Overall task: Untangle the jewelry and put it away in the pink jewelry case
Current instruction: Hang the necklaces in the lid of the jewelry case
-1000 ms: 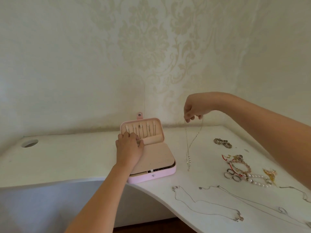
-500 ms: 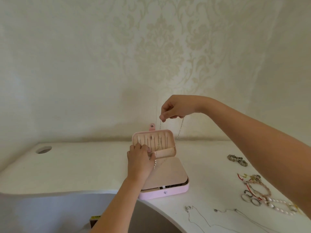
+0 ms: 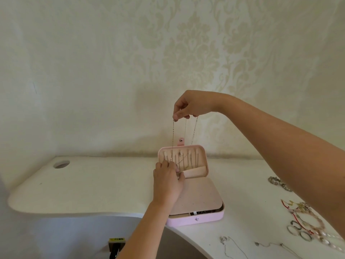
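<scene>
Pink jewelry case (image 3: 196, 220) sits open at the table's (image 3: 93, 184) front edge, left hand (image 3: 167, 184) gripping its lid pocket to steady it, while the right hand (image 3: 192, 107) pinches a thin necklace (image 3: 173, 139) high above, seemingly so it hangs straight for hooking.
</scene>
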